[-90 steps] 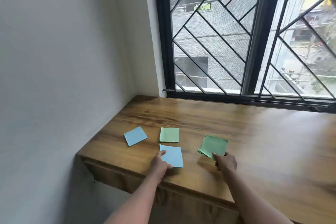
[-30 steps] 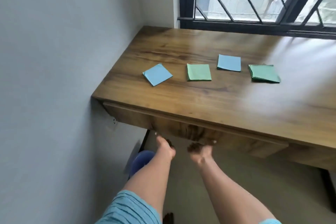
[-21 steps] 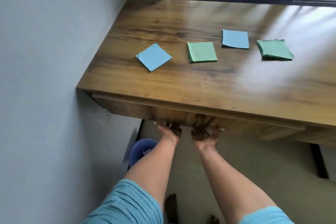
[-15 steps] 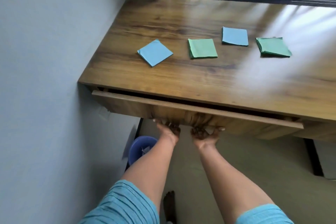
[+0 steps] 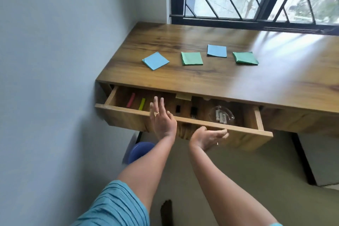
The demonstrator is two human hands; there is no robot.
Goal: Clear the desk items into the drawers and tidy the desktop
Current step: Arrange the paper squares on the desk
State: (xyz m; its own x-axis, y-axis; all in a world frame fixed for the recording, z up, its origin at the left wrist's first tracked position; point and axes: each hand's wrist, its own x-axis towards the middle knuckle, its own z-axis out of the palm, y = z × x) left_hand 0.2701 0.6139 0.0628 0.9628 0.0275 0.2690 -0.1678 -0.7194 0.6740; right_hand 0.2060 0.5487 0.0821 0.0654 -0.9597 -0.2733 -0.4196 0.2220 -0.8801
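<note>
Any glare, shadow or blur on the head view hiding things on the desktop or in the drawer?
Head view: window glare whitens the right desktop, yet the darker green pad beside it reads clearly; head view: the drawer interior is shadowed, so its small black items are unidentifiable; head view: the left hand shows slight motion blur.

Four flat paper squares lie in a row on the desk (image 5: pixel 238 82), toward its left end. A light blue square (image 5: pixel 155 60) sits cornerwise nearest the left edge, then a green square (image 5: pixel 191 58), a blue square (image 5: pixel 216 50) slightly farther back, and a darker green square (image 5: pixel 245 58). The drawer (image 5: pixel 119 115) under the front edge stands pulled out.
</note>
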